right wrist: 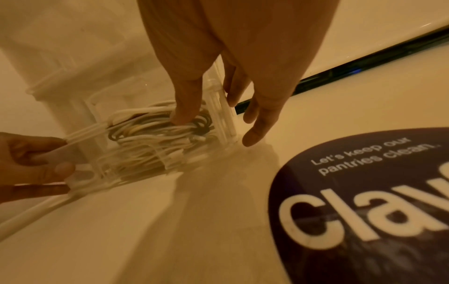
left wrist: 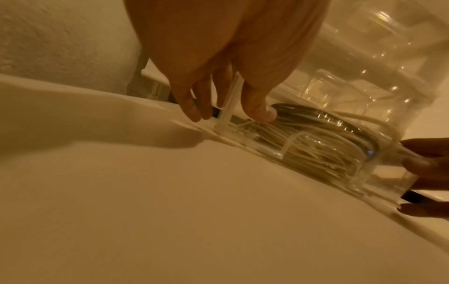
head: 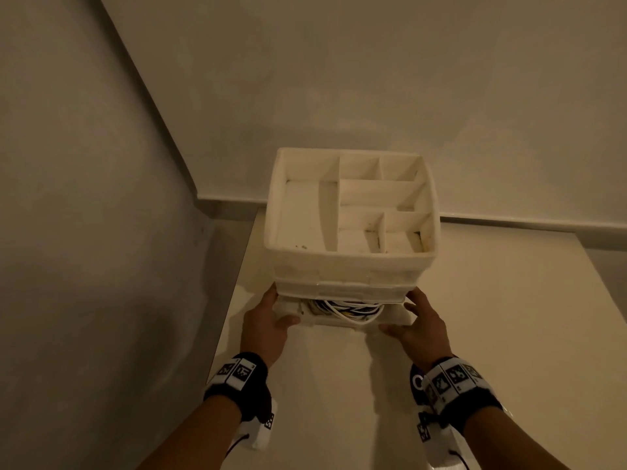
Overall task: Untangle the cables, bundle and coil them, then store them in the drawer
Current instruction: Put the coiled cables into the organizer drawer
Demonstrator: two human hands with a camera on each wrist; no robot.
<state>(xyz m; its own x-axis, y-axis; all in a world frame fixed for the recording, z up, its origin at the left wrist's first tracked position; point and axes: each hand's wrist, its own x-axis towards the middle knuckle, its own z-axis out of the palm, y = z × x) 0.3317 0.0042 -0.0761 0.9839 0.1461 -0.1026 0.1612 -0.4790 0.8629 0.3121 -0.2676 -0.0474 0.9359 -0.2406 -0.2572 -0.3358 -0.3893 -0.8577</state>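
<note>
Both wrists are wearing black bands with coded tags. My left hand (head: 268,320) is gripping the left front corner of the clear drawer (head: 342,312), thumb inside the wall, fingers outside. My right hand (head: 415,325) is gripping the right front corner, thumb dipping onto the cables (head: 349,308). Those coiled white and dark cables are sitting inside the drawer, which is sticking partway out from under the white organizer (head: 349,269) on the white table (head: 475,334). One dark round sticker (right wrist: 364,201) is lying on the tabletop by my right hand.
</note>
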